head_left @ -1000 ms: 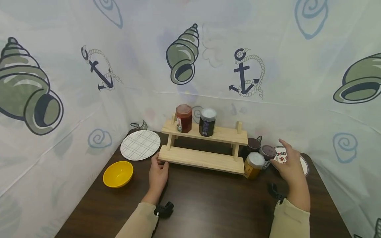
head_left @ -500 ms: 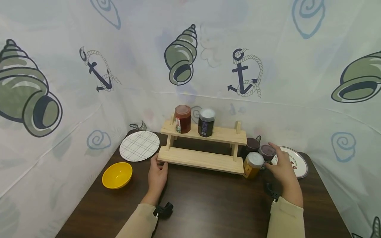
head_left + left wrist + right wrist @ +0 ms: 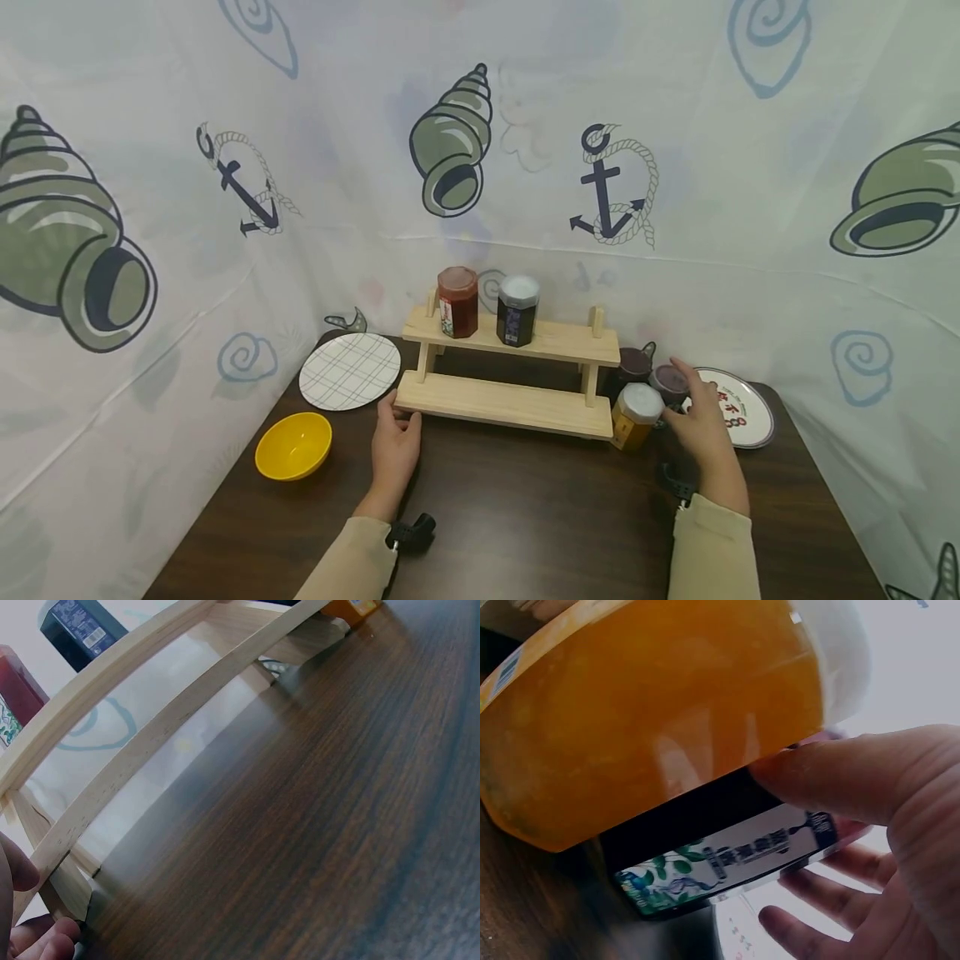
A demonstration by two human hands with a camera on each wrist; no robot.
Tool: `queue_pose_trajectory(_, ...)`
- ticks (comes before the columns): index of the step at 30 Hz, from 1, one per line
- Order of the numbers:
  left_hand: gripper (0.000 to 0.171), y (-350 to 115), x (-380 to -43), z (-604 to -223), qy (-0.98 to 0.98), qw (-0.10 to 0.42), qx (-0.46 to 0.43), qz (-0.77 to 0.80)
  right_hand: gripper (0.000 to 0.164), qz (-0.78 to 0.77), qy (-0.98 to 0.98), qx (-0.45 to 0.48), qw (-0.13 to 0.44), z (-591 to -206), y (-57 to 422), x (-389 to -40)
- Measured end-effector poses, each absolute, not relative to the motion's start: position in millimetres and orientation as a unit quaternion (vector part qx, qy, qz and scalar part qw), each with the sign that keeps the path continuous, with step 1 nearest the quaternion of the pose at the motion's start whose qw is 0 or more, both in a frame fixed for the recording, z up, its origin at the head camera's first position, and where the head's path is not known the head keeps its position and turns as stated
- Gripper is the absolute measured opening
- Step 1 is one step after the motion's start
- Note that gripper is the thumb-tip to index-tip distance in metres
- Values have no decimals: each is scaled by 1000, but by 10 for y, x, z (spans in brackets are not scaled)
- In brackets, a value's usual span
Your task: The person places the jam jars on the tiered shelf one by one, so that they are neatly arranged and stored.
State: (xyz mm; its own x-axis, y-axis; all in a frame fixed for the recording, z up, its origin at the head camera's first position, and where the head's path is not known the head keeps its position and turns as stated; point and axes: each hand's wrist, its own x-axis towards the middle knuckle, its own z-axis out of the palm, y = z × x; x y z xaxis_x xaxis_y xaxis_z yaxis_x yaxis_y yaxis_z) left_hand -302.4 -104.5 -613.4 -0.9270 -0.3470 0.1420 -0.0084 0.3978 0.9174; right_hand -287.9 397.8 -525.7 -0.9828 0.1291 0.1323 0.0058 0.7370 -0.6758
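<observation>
Wooden stand (image 3: 502,398), two tiers: set across the rear of the worktop (image 3: 525,508), long side roughly along its far edge. Upper shelf: red jar (image 3: 458,304) towards the left end; white-lidded dark jar (image 3: 517,312) near the middle.

Left hand (image 3: 396,446): fingers and thumb bent about the stand's near left corner, at the lower shelf; apparently held there to steady it.

Right hand (image 3: 703,425): curved round the labelled dark jar (image 3: 670,383), thumb on the near side, fingers on the far; firmness of hold hard to judge, the wrist view being dim. Jar stands beyond the stand's right end, towards the worktop's far right corner.

Close neighbours: orange jar (image 3: 636,417), at the lower shelf's right end; rear dark jar (image 3: 634,363), behind. Both probably limit sideways room; the thumb fits narrowly beside the orange jar. Printed plate (image 3: 757,417): right of the hand, near the right edge.

Open room: worktop before the stand, between the forearms; also the lower shelf's length.
</observation>
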Motion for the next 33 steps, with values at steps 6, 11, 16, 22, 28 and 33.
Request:
queue_pose_trajectory(6,63,-1047,-3019,-6131,-820,156,106,-540,101,372,-924,-40,81,-5344,3977,-2912)
queue_pose_trajectory(11,64,-1049,-3013,-6133,-821,152,107,-540,107,391,-915,-23,95,-5436,3981,-2947)
queue_pose_trajectory(16,64,-1047,-3021,-6125,-821,149,108,-541,115,408,-906,-45,104,-5494,3961,-2963)
queue_pose_trajectory(22,64,-1049,-3020,-6116,-819,149,113,-543,110,422,-895,-45,134,-5552,3951,-2961)
queue_pose_trajectory(28,64,-1045,-3025,-6121,-818,155,110,-542,102,425,-882,-43,202,-5634,3980,-2928)
queue_pose_trajectory(33,63,-1046,-3034,-6133,-820,162,106,-539,95,407,-870,-60,274,-5634,3976,-2912)
